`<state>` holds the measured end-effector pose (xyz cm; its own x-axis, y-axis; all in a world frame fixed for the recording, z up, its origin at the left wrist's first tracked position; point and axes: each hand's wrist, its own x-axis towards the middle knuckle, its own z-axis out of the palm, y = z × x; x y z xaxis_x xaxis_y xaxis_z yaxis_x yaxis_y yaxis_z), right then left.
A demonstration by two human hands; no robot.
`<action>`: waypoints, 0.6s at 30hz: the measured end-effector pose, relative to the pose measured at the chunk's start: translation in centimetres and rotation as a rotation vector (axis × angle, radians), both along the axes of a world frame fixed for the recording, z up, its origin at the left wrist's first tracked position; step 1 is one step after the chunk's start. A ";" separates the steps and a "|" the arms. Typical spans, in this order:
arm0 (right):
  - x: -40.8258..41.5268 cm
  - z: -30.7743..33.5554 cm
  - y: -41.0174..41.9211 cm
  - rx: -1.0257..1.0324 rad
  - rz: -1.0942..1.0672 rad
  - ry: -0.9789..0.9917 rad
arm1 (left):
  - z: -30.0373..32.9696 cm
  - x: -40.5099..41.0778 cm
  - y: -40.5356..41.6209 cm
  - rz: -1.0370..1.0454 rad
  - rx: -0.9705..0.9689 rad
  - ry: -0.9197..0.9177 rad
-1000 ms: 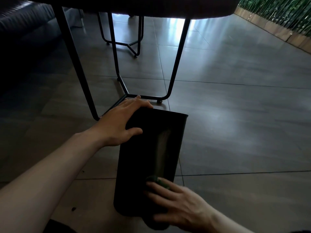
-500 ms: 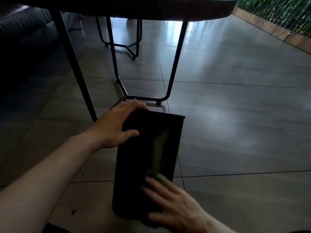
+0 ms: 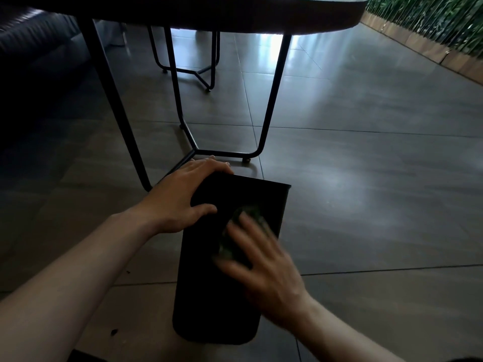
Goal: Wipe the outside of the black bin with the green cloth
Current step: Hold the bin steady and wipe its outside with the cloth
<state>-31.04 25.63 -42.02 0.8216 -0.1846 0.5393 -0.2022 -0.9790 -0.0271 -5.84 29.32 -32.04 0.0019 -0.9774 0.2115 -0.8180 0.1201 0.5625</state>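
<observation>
The black bin (image 3: 206, 296) lies on its side on the tiled floor, its rim pointing away from me. My left hand (image 3: 180, 199) grips the far left corner of the rim, fingers over the edge and thumb on the upper side. My right hand (image 3: 261, 265), blurred by motion, presses the green cloth (image 3: 240, 231) flat against the bin's upper side, a little below the rim. Only the cloth's far part shows past my fingers.
A dark table (image 3: 235, 14) on thin black metal legs (image 3: 271, 100) stands just beyond the bin, its floor bar close to the rim. A dark sofa (image 3: 31, 48) is at the far left. A plant wall (image 3: 431, 19) runs along the far right. Small crumbs (image 3: 113, 331) lie at the bin's left.
My right hand has slid the green cloth up the bin's side, from near the base to near the rim. My left hand has kept its hold on the rim.
</observation>
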 end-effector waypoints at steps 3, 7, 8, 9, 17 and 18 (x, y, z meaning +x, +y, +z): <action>-3.4 -4.3 2.7 -0.165 0.224 0.253 | -0.1 0.2 0.5 0.014 -0.004 -0.015; -4.0 -2.3 0.8 -0.195 0.244 0.264 | -0.1 -0.4 0.3 0.001 -0.029 -0.024; -3.2 -0.7 -0.3 -0.127 0.173 0.206 | 0.0 -0.6 0.2 0.003 -0.030 -0.026; -2.3 0.9 -1.6 -0.063 0.068 0.133 | 0.1 -0.7 0.0 0.001 -0.030 -0.027; 0.2 0.9 -0.7 0.027 -0.036 0.034 | 0.2 -0.5 -0.2 0.006 -0.012 -0.029; -0.9 -1.1 0.6 -0.030 0.068 0.100 | 0.2 -0.4 -0.1 0.015 -0.004 -0.032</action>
